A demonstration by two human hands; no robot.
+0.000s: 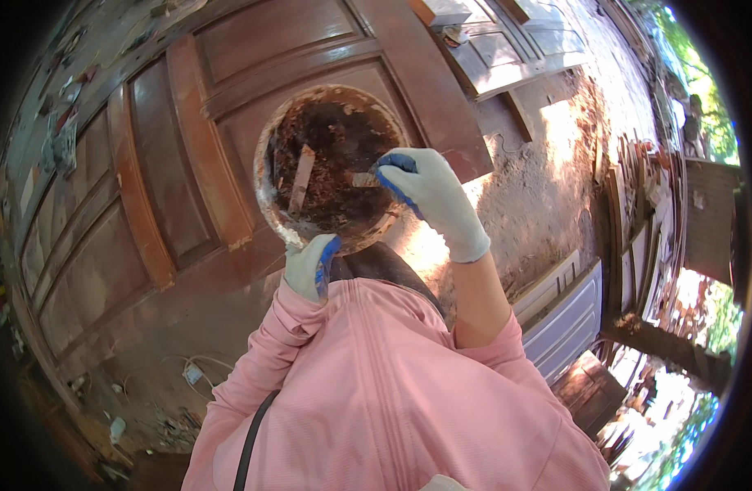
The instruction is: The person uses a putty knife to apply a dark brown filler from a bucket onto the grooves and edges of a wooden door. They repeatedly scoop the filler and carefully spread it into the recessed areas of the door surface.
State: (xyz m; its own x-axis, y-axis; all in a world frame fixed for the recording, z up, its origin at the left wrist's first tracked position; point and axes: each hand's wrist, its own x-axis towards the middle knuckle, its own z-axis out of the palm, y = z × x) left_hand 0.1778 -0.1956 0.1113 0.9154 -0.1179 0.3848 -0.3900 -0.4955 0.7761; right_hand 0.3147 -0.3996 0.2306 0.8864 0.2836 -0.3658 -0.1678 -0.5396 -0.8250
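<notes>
A round, stained basin (265, 190) with a crusted rim holds dark reddish-brown clumpy matter (335, 139). A flat wooden strip (302, 180) lies inside it, leaning toward the near left wall. My left hand (307, 266), in a white glove with blue palm side, is closed on the basin's near rim; part of its grip is hidden. My right hand (429, 192), gloved alike, reaches over the right side of the basin. Its fingers pinch a small flat tan piece (364, 179) whose far end is over the dark matter.
Large brown panelled wooden doors (167, 155) lie behind and left of the basin. More panels (507, 41) are at the far right, with a bluish panelled door (560, 319) at right. A white cable (197, 368) lies on the dirt floor at left.
</notes>
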